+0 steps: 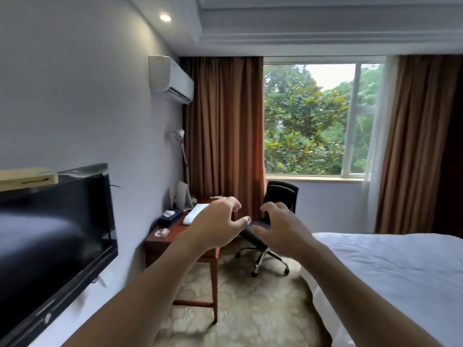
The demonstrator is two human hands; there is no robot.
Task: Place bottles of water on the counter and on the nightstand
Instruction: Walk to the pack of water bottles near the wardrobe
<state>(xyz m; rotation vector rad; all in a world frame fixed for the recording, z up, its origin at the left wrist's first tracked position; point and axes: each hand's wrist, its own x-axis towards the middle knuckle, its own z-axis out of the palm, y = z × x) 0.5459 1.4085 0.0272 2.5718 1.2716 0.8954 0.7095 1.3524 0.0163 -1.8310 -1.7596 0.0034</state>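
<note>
Both arms reach out in front of me at chest height. My left hand (217,225) and my right hand (280,226) are side by side, a small gap between them, fingers curled and apart, holding nothing. No water bottle is in view, and no nightstand shows. Behind the hands stands a red-brown wooden desk (160,240) against the left wall.
A wall-mounted TV (57,236) hangs at the left. On the desk lie a white folded towel (194,214), a dark tissue box (170,216) and a glass ashtray (161,232). A black swivel chair (278,199) stands by the desk, with a white bed (390,274) at the right and patterned carpet (250,309) between them.
</note>
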